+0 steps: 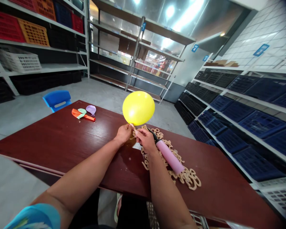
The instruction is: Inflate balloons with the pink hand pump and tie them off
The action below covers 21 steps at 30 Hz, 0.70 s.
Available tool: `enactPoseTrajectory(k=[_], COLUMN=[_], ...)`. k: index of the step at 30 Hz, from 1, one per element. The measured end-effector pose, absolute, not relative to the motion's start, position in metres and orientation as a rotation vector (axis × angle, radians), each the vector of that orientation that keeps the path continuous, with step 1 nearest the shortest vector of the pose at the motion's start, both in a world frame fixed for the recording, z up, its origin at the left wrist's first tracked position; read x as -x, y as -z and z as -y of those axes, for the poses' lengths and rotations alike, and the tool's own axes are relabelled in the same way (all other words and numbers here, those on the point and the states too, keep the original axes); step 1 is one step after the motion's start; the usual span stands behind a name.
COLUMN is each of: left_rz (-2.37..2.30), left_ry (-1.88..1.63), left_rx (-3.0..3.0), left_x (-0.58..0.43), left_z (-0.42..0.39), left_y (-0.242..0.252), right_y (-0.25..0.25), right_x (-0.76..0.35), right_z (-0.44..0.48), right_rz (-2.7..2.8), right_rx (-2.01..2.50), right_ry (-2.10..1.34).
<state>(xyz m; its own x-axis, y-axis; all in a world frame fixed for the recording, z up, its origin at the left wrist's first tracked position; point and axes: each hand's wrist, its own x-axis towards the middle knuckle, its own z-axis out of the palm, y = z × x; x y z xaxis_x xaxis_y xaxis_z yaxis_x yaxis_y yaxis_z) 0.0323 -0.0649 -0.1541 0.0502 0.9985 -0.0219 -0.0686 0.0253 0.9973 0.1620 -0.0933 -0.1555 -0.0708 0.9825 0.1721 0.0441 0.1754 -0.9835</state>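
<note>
A blown-up yellow balloon (138,108) stands above the far edge of the table, its neck pointing down. My left hand (124,133) is closed, thumb and finger pinching the neck just under the balloon. Close beside it, my right hand (146,138) is also closed in a pinch at the neck's end, though its fingertips partly hide what they grip. A pink hand pump (170,156) with a black nozzle lies right of my right hand. It rests on a spread of tan curved pieces (193,178), partly hidden by my right forearm.
On the dark red table (50,140) lie limp balloons: orange (88,118), mint green (81,111) and purple (91,110). A blue chair (57,99) stands behind. Shelves with dark blue crates (245,159) flank the right; coloured crates (33,31) fill shelves at left.
</note>
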Motion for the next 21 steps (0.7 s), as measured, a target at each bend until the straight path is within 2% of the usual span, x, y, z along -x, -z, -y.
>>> enactPoseTrajectory(k=[3, 8, 10, 21], left_rz=[-1.367, -1.45, -1.47, -1.393], left_ry=[-1.227, -1.132, -1.095, -1.144], left_rx=[-1.492, -1.72, -1.768, -1.675], left_x=[-0.032, -0.035, -0.036, -0.04], left_z=[0.062, 0.063, 0.064, 0.069], left_y=[0.158, 0.162, 0.162, 0.161], right_y=[0.154, 0.143, 0.141, 0.136], right_x=[-0.162, -0.166, -0.168, -0.167], right_z=[0.095, 0.099, 0.099, 0.101], right_rz=[1.472, 1.794, 1.845, 1.863], right_rx=[1.078, 1.042, 1.044, 1.008], right_ry=[-0.984, -0.35, -0.196, -0.208])
